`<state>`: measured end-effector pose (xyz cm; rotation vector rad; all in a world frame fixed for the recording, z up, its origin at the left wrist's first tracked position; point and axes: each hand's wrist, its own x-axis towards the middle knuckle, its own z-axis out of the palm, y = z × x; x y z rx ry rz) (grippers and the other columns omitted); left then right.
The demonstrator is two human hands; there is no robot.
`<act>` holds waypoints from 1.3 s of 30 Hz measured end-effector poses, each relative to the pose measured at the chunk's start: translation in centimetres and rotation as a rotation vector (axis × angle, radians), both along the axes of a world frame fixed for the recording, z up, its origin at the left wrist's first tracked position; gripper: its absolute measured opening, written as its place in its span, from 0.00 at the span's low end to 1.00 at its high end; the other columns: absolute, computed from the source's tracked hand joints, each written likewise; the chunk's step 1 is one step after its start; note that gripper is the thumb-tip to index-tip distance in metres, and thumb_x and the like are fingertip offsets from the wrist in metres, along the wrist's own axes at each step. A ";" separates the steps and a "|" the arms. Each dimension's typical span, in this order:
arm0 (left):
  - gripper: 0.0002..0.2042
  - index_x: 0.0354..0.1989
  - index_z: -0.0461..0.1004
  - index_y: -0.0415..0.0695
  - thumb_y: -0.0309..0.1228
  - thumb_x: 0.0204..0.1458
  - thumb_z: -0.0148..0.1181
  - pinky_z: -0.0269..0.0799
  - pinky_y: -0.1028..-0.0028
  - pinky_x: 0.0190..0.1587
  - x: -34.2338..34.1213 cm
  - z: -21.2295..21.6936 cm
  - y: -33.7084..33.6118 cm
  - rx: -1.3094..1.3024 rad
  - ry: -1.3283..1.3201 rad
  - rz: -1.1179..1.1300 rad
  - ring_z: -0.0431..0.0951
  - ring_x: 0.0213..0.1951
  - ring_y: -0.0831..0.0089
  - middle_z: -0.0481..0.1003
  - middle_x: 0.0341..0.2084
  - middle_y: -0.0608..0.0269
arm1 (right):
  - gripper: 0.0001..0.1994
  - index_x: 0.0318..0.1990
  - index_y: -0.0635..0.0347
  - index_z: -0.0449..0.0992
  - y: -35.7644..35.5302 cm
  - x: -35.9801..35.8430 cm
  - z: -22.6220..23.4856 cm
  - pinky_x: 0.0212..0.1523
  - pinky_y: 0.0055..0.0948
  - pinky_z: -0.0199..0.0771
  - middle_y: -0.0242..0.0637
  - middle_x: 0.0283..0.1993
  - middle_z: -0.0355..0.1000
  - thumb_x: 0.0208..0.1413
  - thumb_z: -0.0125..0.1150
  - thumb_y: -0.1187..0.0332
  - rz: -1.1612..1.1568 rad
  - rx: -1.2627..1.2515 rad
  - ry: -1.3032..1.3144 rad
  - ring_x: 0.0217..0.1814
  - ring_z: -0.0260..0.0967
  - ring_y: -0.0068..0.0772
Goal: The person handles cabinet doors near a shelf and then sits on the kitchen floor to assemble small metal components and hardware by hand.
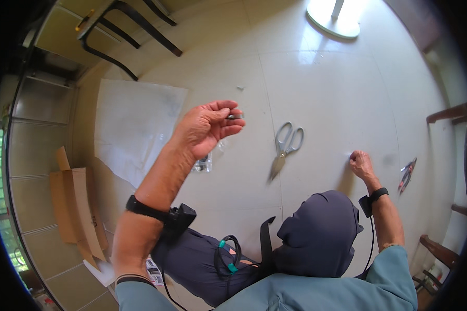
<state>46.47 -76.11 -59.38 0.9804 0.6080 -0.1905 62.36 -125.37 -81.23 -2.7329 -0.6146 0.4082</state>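
My left hand [208,126] is raised above the tiled floor [321,93], its fingertips pinched on a small grey metal piece [234,116]. Just below that hand a small clear plastic packet [205,164] lies on the floor. My right hand [360,163] is down on the floor to the right, fingers curled, and what it touches is too small to tell. Silver scissors [286,145] lie on the floor between the two hands, blades pointing toward me. Both wrists wear black bands with cables.
A large clear plastic sheet [132,124] lies at the left, with flattened brown cardboard [78,207] beside it. Red-handled pliers [407,173] lie at the right. Black chair legs [124,31] stand at the upper left, a white round base [333,18] at the top, wooden furniture at the right edge.
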 end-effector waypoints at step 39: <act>0.10 0.43 0.72 0.41 0.17 0.54 0.57 0.79 0.72 0.43 -6.0 4.4 3.7 -0.381 -0.536 0.963 0.78 0.38 0.65 0.75 0.35 0.58 | 0.06 0.35 0.69 0.77 43.1 -11.9 34.5 0.29 0.27 0.72 0.39 0.26 0.74 0.49 0.60 0.77 0.471 1.230 0.270 0.26 0.71 0.26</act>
